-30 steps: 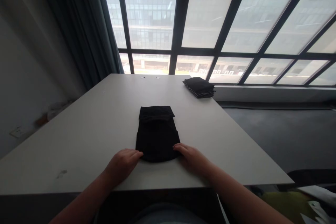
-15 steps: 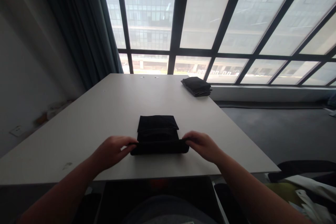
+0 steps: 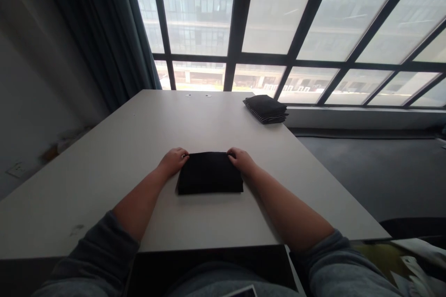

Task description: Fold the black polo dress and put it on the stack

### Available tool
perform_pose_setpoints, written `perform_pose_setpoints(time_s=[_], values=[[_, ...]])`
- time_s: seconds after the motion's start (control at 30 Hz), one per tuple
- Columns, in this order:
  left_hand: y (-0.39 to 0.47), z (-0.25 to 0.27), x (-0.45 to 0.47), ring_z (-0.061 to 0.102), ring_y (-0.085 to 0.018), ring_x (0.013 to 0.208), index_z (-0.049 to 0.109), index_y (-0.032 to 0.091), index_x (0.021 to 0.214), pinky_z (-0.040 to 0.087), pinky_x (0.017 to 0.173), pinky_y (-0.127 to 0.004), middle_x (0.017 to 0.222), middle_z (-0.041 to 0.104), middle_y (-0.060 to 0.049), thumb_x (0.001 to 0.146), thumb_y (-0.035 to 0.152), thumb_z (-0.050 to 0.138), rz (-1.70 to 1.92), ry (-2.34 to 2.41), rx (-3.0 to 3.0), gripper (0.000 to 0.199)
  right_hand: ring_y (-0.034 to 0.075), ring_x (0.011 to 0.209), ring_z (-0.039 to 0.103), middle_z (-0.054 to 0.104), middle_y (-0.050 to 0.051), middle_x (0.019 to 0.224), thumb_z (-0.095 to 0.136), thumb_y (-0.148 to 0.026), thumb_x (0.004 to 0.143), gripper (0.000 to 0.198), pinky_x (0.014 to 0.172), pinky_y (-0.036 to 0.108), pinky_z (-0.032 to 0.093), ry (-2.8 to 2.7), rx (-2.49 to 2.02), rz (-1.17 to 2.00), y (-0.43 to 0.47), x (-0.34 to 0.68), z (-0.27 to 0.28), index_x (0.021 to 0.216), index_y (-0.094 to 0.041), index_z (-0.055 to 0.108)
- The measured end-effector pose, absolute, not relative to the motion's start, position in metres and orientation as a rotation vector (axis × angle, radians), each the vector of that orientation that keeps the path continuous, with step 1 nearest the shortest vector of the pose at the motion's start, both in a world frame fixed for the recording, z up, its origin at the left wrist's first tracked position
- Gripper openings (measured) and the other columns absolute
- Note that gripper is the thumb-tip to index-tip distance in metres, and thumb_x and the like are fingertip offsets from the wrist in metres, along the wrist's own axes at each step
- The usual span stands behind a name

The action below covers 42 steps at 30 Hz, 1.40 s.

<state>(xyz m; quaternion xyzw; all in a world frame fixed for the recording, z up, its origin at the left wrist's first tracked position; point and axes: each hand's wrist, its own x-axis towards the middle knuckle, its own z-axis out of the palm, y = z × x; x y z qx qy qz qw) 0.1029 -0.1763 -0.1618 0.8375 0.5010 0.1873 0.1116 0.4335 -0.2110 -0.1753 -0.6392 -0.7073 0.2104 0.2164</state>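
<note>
In front of me a folded black cloth [image 3: 210, 174] lies on the white table [image 3: 195, 222], its near edge straight and its far edge raised to my fingers. My left hand [image 3: 175, 160] pinches the far left corner between thumb and fingers. At the far right corner, my right hand [image 3: 240, 158] grips the same cloth in a like pinch. The inner layers are hidden under the top fold, so I cannot tell exactly what kind of cloth item it is.
A stack of folded dark cloths [image 3: 265, 108] with striped edges sits at the table's far right edge. Behind the table stand tall windows [image 3: 265, 72] and a dark curtain [image 3: 128, 32] on the left. A bag-like heap [image 3: 386, 262] lies at the lower right.
Both hands have moved forward, carrying the near edge of the black cloth over to its far edge. The cloth is now one smooth folded rectangle, covering the layers that showed before.
</note>
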Motion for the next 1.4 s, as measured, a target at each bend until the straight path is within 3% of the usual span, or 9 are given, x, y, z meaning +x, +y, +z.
perform_pose_setpoints(time_s=[0.17, 0.37, 0.57, 0.73, 0.87, 1.0, 1.1, 1.2, 1.4], values=[[-0.177, -0.177, 0.106, 0.062, -0.03, 0.114, 0.071, 0.02, 0.105, 0.048, 0.105, -0.044, 0.115, 0.071, -0.011, 0.095, 0.032, 0.056, 0.59, 1.547, 2.522, 0.021, 0.005, 0.11, 0.054, 0.061, 0.008, 0.12, 0.055, -0.021, 0.097, 0.031, 0.111, 0.016, 0.044, -2.024, -1.708, 0.532, -0.204, 0.441, -0.193, 0.121, -0.01, 0.072], [-0.179, -0.171, 0.118, 0.067, -0.03, 0.113, 0.067, 0.02, 0.108, 0.048, 0.103, -0.044, 0.119, 0.073, -0.01, 0.099, 0.027, 0.051, 0.647, 1.654, 2.429, 0.02, 0.007, 0.114, 0.052, 0.058, 0.009, 0.122, 0.051, -0.023, 0.097, 0.031, 0.112, 0.016, 0.042, -1.964, -1.624, 0.418, -0.194, 0.444, -0.2, 0.117, -0.008, 0.07], [-0.172, -0.178, 0.119, 0.07, -0.029, 0.1, 0.064, 0.02, 0.116, 0.052, 0.091, -0.038, 0.107, 0.074, -0.01, 0.102, 0.034, 0.05, 0.592, 1.737, 2.253, 0.024, 0.004, 0.095, 0.054, 0.063, 0.007, 0.114, 0.049, -0.029, 0.1, 0.036, 0.093, 0.01, 0.043, -1.876, -1.704, 0.515, -0.192, 0.443, -0.201, 0.124, -0.01, 0.068], [-0.162, -0.177, 0.12, 0.07, -0.026, 0.097, 0.065, 0.02, 0.112, 0.052, 0.088, -0.034, 0.105, 0.075, -0.009, 0.1, 0.034, 0.054, 0.593, 1.783, 2.192, 0.021, 0.003, 0.095, 0.055, 0.064, 0.006, 0.113, 0.052, -0.026, 0.098, 0.033, 0.095, 0.01, 0.044, -1.83, -1.739, 0.557, -0.187, 0.439, -0.193, 0.12, -0.01, 0.071], [-0.171, -0.157, 0.128, 0.069, -0.029, 0.105, 0.069, 0.019, 0.108, 0.051, 0.094, -0.039, 0.112, 0.075, -0.011, 0.096, 0.03, 0.062, 0.58, 1.813, 2.235, 0.018, 0.007, 0.109, 0.057, 0.061, 0.007, 0.123, 0.055, -0.022, 0.097, 0.033, 0.112, 0.019, 0.045, -1.837, -1.846, 0.528, -0.196, 0.432, -0.172, 0.123, -0.013, 0.073], [-0.213, -0.145, 0.163, 0.065, -0.03, 0.121, 0.07, 0.021, 0.122, 0.048, 0.108, -0.045, 0.131, 0.07, -0.012, 0.102, 0.033, 0.05, 0.658, 1.698, 2.461, 0.031, 0.013, 0.136, 0.047, 0.051, 0.007, 0.142, 0.048, -0.024, 0.101, 0.043, 0.129, 0.029, 0.037, -1.924, -1.716, 0.239, -0.224, 0.407, -0.156, 0.139, -0.017, 0.068], [-0.241, -0.159, 0.193, 0.049, -0.035, 0.144, 0.061, 0.018, 0.143, 0.043, 0.117, -0.052, 0.155, 0.054, -0.014, 0.105, 0.037, 0.042, 0.572, 1.653, 2.589, 0.046, 0.017, 0.146, 0.04, 0.039, 0.008, 0.154, 0.042, -0.026, 0.103, 0.055, 0.135, 0.035, 0.031, -2.08, -1.715, 0.241, -0.242, 0.381, -0.165, 0.155, -0.017, 0.056], [-0.247, -0.179, 0.206, 0.036, -0.038, 0.154, 0.05, 0.019, 0.156, 0.032, 0.126, -0.059, 0.167, 0.038, -0.012, 0.104, 0.036, 0.041, 0.431, 1.692, 2.587, 0.055, 0.022, 0.158, 0.024, 0.022, 0.008, 0.164, 0.04, -0.027, 0.105, 0.063, 0.14, 0.044, 0.018, -2.191, -1.846, 0.32, -0.246, 0.367, -0.181, 0.166, -0.015, 0.042], [-0.229, -0.192, 0.199, 0.036, -0.037, 0.155, 0.043, 0.021, 0.161, 0.029, 0.129, -0.058, 0.168, 0.035, -0.011, 0.105, 0.041, 0.038, 0.429, 1.697, 2.602, 0.06, 0.021, 0.163, 0.012, 0.007, 0.005, 0.166, 0.038, -0.035, 0.109, 0.066, 0.14, 0.048, 0.011, -2.223, -1.918, 0.371, -0.235, 0.37, -0.19, 0.172, -0.021, 0.03]])
